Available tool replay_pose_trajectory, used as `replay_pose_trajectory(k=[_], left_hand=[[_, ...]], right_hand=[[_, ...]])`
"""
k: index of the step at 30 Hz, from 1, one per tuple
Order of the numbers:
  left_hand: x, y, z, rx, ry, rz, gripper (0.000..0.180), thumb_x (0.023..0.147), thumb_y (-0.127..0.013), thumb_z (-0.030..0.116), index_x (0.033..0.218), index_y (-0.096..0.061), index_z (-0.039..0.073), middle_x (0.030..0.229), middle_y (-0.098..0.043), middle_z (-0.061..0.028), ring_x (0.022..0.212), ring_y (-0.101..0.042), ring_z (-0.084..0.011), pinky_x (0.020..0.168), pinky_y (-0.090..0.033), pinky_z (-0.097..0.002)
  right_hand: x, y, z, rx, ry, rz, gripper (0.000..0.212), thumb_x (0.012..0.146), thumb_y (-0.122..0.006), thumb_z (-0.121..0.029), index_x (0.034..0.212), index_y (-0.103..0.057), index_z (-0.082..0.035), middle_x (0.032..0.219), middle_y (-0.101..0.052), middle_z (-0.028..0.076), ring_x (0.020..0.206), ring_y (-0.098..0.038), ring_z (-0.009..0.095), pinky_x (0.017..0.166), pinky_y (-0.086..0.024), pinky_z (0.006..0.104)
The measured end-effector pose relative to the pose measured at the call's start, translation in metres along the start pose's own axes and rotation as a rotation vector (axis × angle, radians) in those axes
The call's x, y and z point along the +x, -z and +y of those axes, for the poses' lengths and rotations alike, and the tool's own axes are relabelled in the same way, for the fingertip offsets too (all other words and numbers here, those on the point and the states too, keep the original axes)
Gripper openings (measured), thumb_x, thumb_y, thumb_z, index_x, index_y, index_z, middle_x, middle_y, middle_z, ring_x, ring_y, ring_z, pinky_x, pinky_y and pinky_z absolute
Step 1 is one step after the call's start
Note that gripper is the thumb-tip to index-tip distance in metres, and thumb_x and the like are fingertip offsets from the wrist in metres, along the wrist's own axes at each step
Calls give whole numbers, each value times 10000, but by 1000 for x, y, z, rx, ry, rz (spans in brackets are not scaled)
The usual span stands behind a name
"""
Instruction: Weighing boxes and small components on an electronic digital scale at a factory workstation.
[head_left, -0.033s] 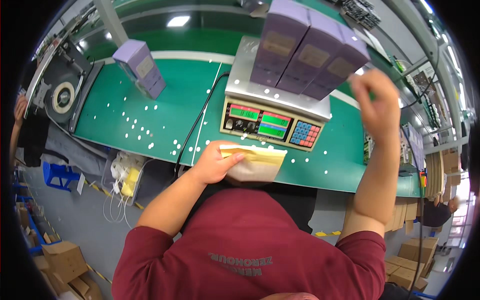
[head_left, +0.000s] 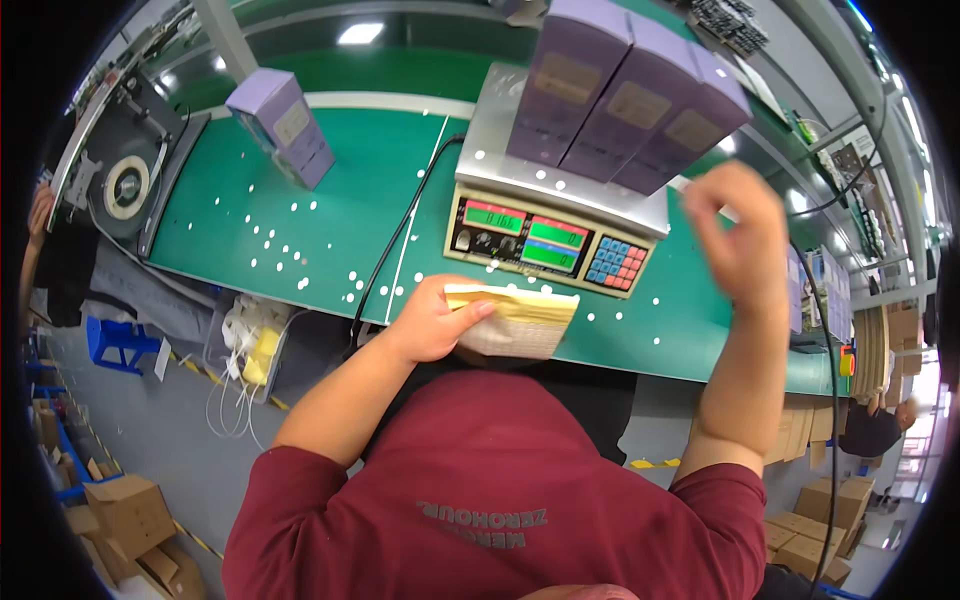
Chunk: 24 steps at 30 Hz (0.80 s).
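My left hand [head_left: 436, 322] grips a stack of sheets [head_left: 520, 325], white underneath with a yellow top edge, thumb on top, in front of the table's near edge. Raised at the right of the scale, my right hand [head_left: 738, 230] is blurred, its fingers curled in a pinch; what they hold, if anything, I cannot make out. Three purple boxes [head_left: 635, 105] stand side by side on the metal pan of a digital weighing scale [head_left: 548, 240], each with a pale label. Another purple box [head_left: 288, 130] stands alone at the far left of the table.
Small white dots are scattered over the green table [head_left: 340, 220]. A black cable [head_left: 398, 230] runs from the scale across it. A reel machine [head_left: 128, 190] stands left, a bin [head_left: 245, 345] of white and yellow scraps below. Cardboard boxes [head_left: 128, 515] lie on the floor.
My right hand has moved slightly left and down, near the boxes' lower right. My left hand keeps its grip on the stack of sheets. The whole view has shifted a little.
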<state>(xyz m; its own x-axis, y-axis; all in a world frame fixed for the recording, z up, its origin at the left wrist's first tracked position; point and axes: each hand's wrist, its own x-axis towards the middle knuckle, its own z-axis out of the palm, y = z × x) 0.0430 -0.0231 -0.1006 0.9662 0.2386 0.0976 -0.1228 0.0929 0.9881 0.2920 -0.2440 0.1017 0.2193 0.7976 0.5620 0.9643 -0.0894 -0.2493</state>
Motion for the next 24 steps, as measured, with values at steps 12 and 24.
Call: replay_pose_trajectory(k=[12, 24], left_hand=[[5, -4, 4, 238, -64, -19, 153, 968, -733, 109, 949, -728, -43, 855, -711, -132, 771, -679, -223, 702, -512, -335], [4, -5, 2, 254, -47, -28, 141, 960, -747, 113, 986, -748, -26, 867, -716, -113, 801, -676, -185, 728, -518, -326]], right_hand=[[-48, -88, -27, 202, 41, -418, 126, 758, -785, -30, 852, -716, -77, 798, -651, 73, 821, -620, 334, 938, -513, 447], [77, 30, -14, -130, 224, 256, 42, 837, -710, 17, 836, -669, 4, 782, -600, 88, 765, -619, 240, 780, -506, 334]])
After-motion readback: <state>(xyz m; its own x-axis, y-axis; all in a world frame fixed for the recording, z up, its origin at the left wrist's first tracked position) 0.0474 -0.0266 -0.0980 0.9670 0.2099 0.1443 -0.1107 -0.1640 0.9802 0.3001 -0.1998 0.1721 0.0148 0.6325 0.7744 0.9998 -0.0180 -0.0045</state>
